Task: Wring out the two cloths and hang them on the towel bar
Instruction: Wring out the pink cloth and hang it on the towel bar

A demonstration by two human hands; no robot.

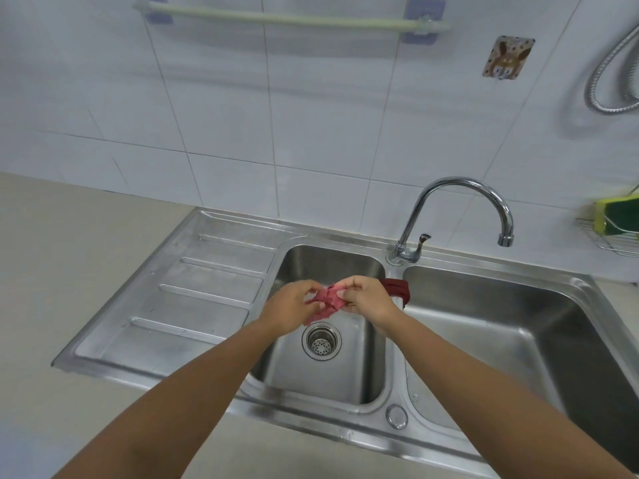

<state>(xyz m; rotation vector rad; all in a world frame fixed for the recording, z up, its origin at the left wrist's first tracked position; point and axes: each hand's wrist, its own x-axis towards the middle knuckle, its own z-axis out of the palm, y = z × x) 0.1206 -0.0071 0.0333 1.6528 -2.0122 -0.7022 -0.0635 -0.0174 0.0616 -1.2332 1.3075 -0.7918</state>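
Here, in the head view, both hands meet above the small left basin (328, 368) of a steel double sink. The left hand (288, 311) and the right hand (371, 300) each have their grip pinched on a bunched pink cloth (328, 302), fingers pressed into its folds from either side; a tail of it hangs down toward the round drain strainer (321, 341) directly below. The second cloth, a darker red cloth (397, 288), lies draped over the divider between the two basins, just behind the right hand and touching the rim; part of it is hidden by that hand. The large right basin (518, 326) is beside it. A curved chrome faucet (460, 209) rises from the back ledge, its spout pointing over the right basin. On the left, the ribbed drainboard (193, 292) slopes into the pale surface (69, 271). High on the tiled wall, the pale green towel bar (290, 19) runs level with nothing on it, well apart from both cloths. Farther right hang a small patterned wall hook (508, 57), a metal shower hose (612, 74), and a wire rack holding a yellow-green sponge (615, 219).
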